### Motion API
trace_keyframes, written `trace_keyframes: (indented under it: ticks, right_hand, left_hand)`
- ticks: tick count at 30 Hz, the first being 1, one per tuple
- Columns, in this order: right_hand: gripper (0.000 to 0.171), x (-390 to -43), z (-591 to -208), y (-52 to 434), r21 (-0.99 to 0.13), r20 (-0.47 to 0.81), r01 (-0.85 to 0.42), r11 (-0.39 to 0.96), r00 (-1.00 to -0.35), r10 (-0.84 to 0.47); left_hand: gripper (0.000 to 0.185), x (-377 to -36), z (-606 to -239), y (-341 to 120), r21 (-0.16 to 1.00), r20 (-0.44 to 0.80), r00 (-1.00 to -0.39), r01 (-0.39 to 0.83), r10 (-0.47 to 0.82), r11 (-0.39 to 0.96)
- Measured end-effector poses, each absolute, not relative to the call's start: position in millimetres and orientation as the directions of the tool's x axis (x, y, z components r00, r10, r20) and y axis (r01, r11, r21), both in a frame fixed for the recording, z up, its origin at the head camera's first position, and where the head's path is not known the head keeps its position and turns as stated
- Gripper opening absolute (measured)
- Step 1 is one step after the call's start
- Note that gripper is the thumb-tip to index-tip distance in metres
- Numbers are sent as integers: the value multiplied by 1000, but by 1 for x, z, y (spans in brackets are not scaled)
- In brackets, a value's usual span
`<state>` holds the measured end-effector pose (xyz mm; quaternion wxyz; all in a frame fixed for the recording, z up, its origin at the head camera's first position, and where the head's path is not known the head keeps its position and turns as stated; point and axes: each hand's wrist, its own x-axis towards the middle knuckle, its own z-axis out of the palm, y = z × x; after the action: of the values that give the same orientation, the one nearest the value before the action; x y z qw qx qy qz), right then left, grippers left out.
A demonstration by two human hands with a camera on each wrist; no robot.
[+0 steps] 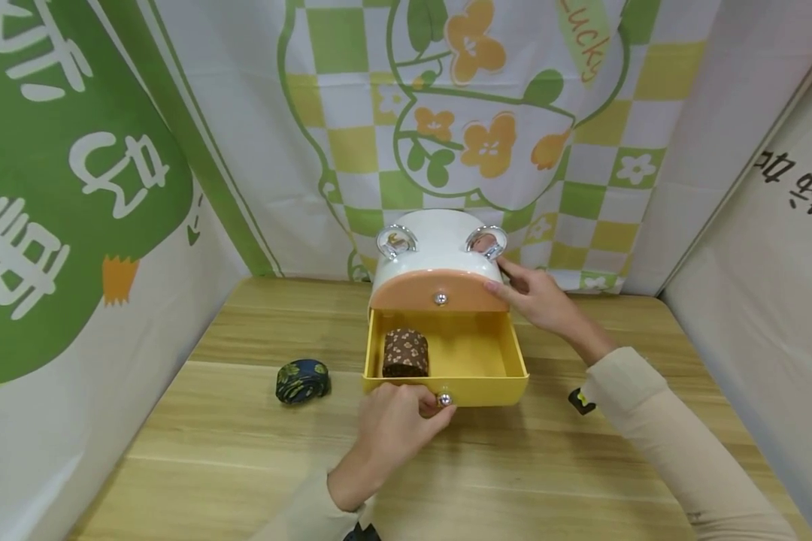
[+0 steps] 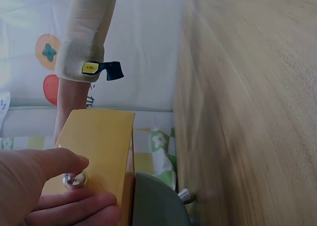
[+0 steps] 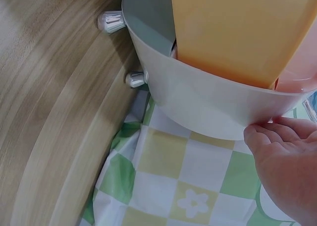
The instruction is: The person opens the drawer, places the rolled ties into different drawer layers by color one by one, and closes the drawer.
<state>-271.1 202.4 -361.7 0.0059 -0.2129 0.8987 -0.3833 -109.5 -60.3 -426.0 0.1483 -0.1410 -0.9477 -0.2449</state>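
While the left hand (image 1: 398, 424) pinched the lower knob (image 1: 445, 400) between thumb and fingers, the yellow drawer (image 1: 490, 392) stood well out. Blue roll (image 1: 302, 380) sat on the table (image 1: 243, 451), left of the drawer and apart from it; brown roll (image 1: 406, 352) was inside the drawer, front left. Right hand (image 1: 541, 297) lay against the side of the white box (image 1: 436, 244), thumb at the front edge, fingers pressing, not wrapped round. Orange drawer (image 1: 413, 291) above was closed; patterned cloth (image 1: 341, 45) hung behind. Risks, my read: a hard tug could have brought the drawer right out and spilled the brown roll; weak bracing on the right could have let the box slide or tip forward; a jerk could have knocked the roll about. Counts: two hands, two drawers, one knob each, two rolls (one in, one out), one box, two ears (image 1: 396, 242), two feet (image 3: 134, 79) visible from the right wrist, one cloth behind.
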Motion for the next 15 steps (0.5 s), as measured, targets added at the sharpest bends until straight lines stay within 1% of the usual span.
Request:
trace_keyframes:
  ticks: [6, 11, 15]
  right_hand:
    - [79, -272, -362, 202, -702, 144, -369, 609, -911, -386]
    - [79, -271, -362, 204, -708, 140, -368, 602, -910, -390]
    - [79, -271, -362, 203, -693, 149, -375, 616, -910, -386]
  left_hand:
    - [26, -108, -426, -57, 327, 399, -896, 336, 193, 883]
    - [27, -108, -427, -56, 323, 417, -888, 346, 196, 881]
    - [27, -109, -427, -56, 334, 420, -885, 354, 199, 873]
